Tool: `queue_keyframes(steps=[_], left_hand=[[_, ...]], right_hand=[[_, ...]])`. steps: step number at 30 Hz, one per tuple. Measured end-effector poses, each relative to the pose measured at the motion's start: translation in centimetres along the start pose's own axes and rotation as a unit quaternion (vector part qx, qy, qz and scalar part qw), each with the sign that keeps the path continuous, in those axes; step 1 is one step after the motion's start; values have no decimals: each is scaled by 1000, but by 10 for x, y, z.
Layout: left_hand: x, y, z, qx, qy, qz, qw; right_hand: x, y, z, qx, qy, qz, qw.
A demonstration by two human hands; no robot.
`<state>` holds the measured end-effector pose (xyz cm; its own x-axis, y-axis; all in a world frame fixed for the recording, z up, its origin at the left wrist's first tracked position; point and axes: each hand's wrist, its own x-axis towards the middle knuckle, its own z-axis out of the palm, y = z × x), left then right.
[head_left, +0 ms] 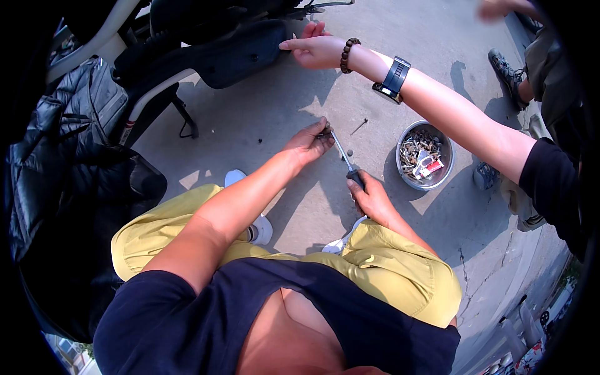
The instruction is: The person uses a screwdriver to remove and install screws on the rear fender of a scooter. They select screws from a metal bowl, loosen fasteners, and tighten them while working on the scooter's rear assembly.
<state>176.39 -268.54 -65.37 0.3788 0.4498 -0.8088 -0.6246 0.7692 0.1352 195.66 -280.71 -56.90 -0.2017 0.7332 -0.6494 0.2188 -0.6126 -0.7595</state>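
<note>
I squat on a concrete floor (350, 94). My right hand (370, 199) is closed on the dark handle of a screwdriver (345, 159), whose metal shaft slants up to the left. My left hand (308, 144) pinches a small dark part against the screwdriver's tip (326, 130), just above the ground. A loose screw (359, 127) lies on the concrete a little beyond the tip.
A round metal bowl (425, 182) with several screws and a red-and-white packet sits to the right. Another person's arm (437, 103), with a bead bracelet and a wristwatch, reaches to a dark scooter panel (244, 53). A black jacket (69, 162) lies left.
</note>
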Motion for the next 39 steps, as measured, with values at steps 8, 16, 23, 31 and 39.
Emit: queue_keyframes(steps=[8,16,23,31,39], left_hand=[[-11,17,-1,63,-40,7,997],[-14,22,8,138,-23,40,989],[-15,24,21,112,-54,61,990],[13,79,28,39,-42,133,989],[71,121,73,-43,-325,72,942]], right_hand=[[11,-12,4,-24,-5,12,1000],[28,14,-5,-268,121,-240,925],[25,-45,-17,278,-174,127,936],[13,-66,-32,312,-79,120,939],[98,-81,19,135,119,-138,974]])
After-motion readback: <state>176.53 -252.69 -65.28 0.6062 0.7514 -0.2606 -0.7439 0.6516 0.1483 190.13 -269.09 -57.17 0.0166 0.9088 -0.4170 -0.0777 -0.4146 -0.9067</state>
